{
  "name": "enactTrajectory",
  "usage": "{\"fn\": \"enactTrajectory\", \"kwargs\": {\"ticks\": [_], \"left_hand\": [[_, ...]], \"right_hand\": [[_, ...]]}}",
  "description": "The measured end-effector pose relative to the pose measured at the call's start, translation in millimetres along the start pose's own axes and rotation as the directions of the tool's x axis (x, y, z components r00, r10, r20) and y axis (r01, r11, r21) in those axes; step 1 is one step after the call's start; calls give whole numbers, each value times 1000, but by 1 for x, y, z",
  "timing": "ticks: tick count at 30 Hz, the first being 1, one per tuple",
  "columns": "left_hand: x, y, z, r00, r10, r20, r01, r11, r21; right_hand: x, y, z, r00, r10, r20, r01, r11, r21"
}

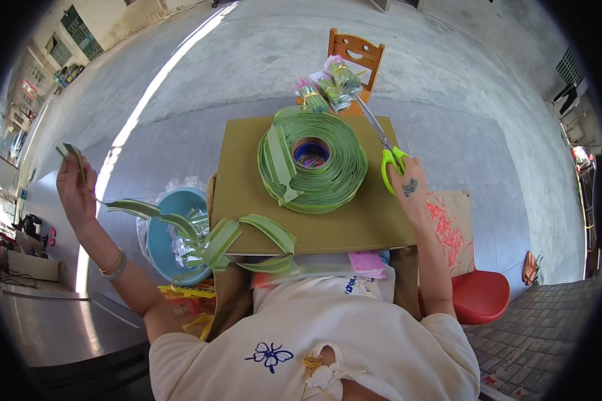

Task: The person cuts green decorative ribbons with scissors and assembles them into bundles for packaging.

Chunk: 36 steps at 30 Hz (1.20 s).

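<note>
Out to the left, my left hand (78, 197) is raised and closed on the end of a green ribbon (214, 244) with pale stripes. From there the ribbon loops down in folds across the near left corner of the board and over my lap. A large roll of the same green ribbon (341, 180) lies flat on the olive-covered board (241, 147), with small items inside its core. My right hand (410, 182) grips scissors (390, 160) by their lime-green handles at the board's right edge. The blades point away from me, toward the chair.
Beyond the board, plastic-wrapped bundles with pink tips (312, 95) rest on a wooden chair (354, 50). A blue basin (157, 230) with clear wrappers stands left. To the right are cardboard with red strips (448, 227) and a red seat (481, 294). Pink packets (366, 263) lie at my lap.
</note>
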<state>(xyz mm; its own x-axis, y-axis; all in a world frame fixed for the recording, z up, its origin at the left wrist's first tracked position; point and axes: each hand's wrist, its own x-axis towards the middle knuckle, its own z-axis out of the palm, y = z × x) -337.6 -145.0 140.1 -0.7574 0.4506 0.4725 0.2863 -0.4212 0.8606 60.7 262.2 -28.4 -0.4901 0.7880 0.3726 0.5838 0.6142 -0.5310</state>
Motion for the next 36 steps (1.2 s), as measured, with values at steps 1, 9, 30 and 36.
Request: {"fn": "enactTrajectory", "kwargs": {"ticks": [1, 9, 30, 36], "left_hand": [[2, 22, 5, 976, 90, 199, -56, 984, -171], [-10, 72, 246, 769, -62, 636, 51, 998, 36], [-42, -32, 323, 518, -209, 830, 79, 977, 197], [-41, -36, 330, 605, -34, 795, -53, 995, 84]], "right_hand": [[-2, 12, 4, 999, 35, 16, -34, 998, -48], [2, 24, 10, 988, -77, 132, 52, 982, 182], [48, -99, -84, 967, 56, 249, -253, 75, 965], [5, -118, -39, 731, -316, 605, -623, 51, 780]]}}
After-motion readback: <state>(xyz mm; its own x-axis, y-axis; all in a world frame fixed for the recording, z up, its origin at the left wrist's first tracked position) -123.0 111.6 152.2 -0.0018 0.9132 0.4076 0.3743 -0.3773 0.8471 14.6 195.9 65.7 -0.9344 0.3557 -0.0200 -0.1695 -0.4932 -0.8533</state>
